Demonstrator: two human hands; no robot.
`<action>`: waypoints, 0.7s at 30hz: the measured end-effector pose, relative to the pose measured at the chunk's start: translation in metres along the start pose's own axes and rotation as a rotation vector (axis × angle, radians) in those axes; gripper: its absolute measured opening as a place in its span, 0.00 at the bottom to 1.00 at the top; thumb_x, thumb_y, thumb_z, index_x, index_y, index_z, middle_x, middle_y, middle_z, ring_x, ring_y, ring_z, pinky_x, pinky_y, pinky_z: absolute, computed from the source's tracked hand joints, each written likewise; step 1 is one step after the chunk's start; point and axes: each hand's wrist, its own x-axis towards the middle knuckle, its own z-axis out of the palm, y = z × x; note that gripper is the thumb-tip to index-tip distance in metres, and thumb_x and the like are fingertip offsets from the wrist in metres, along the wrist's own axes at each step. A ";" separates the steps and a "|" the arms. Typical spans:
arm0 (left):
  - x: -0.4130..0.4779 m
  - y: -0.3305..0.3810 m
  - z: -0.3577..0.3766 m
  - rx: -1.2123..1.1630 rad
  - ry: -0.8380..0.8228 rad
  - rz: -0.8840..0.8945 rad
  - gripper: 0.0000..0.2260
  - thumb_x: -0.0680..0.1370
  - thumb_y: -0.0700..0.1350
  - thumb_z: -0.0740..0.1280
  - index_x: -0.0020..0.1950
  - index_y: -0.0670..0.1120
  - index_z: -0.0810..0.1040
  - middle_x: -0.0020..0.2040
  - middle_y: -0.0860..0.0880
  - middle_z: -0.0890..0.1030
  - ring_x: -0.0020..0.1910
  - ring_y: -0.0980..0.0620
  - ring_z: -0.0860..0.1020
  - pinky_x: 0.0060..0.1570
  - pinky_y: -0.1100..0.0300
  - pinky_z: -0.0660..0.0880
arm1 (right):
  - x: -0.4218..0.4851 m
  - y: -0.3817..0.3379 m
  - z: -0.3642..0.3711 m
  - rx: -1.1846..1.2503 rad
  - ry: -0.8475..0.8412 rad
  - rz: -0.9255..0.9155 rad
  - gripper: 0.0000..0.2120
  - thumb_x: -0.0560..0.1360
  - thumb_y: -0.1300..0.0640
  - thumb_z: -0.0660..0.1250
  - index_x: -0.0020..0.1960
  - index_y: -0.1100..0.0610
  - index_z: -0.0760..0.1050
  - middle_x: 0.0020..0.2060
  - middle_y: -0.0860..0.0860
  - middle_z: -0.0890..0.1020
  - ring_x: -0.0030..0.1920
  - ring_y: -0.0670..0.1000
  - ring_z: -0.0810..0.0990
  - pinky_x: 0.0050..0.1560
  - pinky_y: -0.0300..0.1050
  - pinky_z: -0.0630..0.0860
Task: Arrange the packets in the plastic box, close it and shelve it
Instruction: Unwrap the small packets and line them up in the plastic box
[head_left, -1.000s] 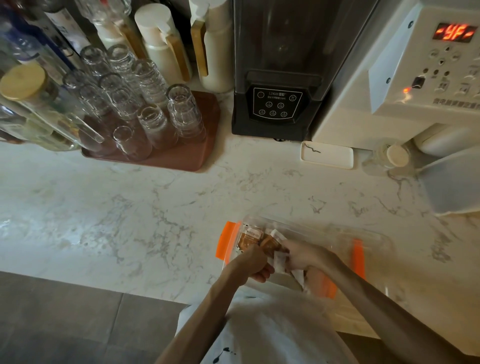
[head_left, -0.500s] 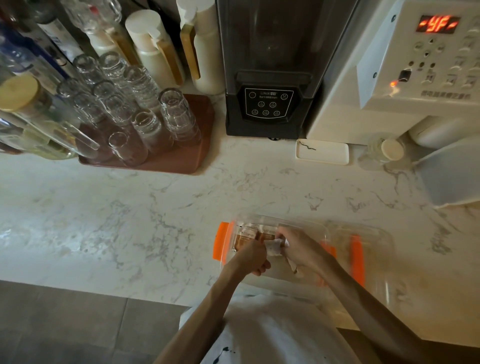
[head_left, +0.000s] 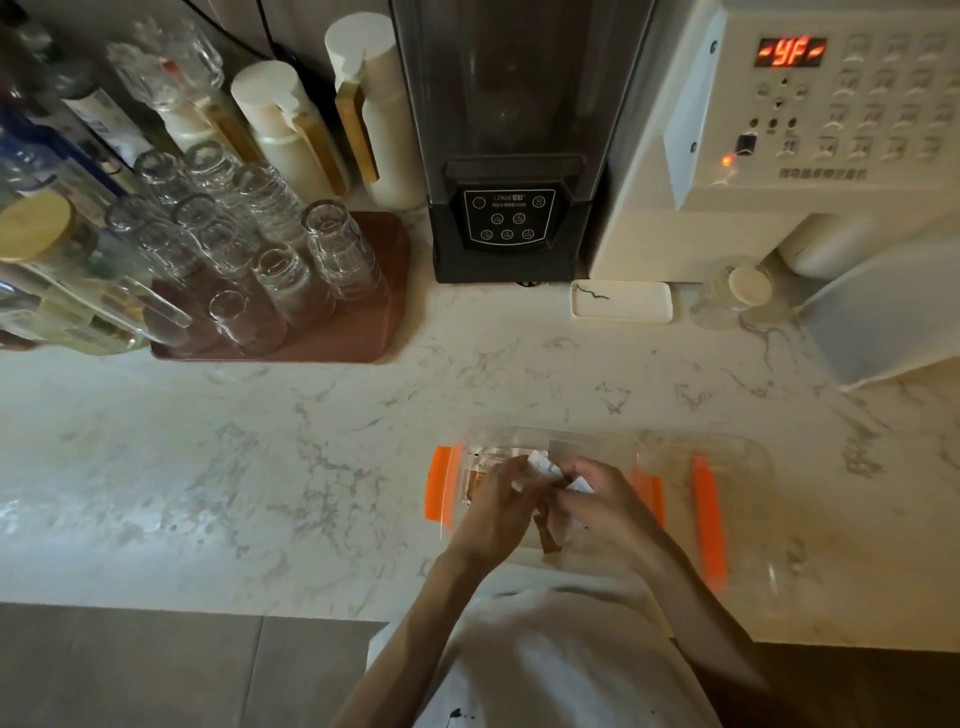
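— Starting at the left?
— There, orange latch (head_left: 439, 491) swung outward, freeing the rim of the plastic box (head_left: 597, 441) on the marble counter (head_left: 260, 467).
— And the hands?
— First left hand (head_left: 498, 512), fingers curled onto the packets (head_left: 540, 463) inside the box, probably steadying the row. Then right hand (head_left: 608, 506), pinching a white packet edge, likely tucking it upright.
— Further right?
— Just clear lid (head_left: 707, 519) beside the box, off for access.

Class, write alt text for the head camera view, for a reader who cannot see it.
Seen from above, a person's left hand and right hand hold small packets over a clear plastic box with orange clips on a marble counter. Behind stand a tray of clear glasses, a black appliance and a white machine with a red display.
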 end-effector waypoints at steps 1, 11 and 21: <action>-0.001 0.001 0.002 -0.023 -0.024 0.022 0.10 0.83 0.49 0.62 0.53 0.43 0.77 0.46 0.44 0.82 0.46 0.48 0.82 0.49 0.44 0.79 | -0.001 -0.002 0.001 -0.007 -0.023 0.004 0.08 0.77 0.61 0.66 0.49 0.50 0.81 0.45 0.48 0.85 0.49 0.48 0.83 0.44 0.39 0.75; 0.008 -0.005 -0.024 -0.292 -0.125 -0.238 0.12 0.84 0.45 0.58 0.60 0.44 0.78 0.52 0.39 0.84 0.48 0.44 0.85 0.46 0.51 0.83 | -0.005 0.001 -0.014 0.215 0.011 -0.031 0.14 0.77 0.63 0.69 0.60 0.51 0.82 0.53 0.43 0.82 0.54 0.43 0.79 0.45 0.31 0.75; 0.011 -0.001 -0.027 -0.732 -0.280 -0.413 0.15 0.81 0.50 0.64 0.57 0.41 0.83 0.52 0.40 0.83 0.50 0.43 0.83 0.52 0.49 0.81 | -0.004 0.013 0.006 0.761 0.172 -0.051 0.11 0.76 0.66 0.69 0.56 0.56 0.83 0.36 0.48 0.84 0.36 0.43 0.81 0.35 0.33 0.76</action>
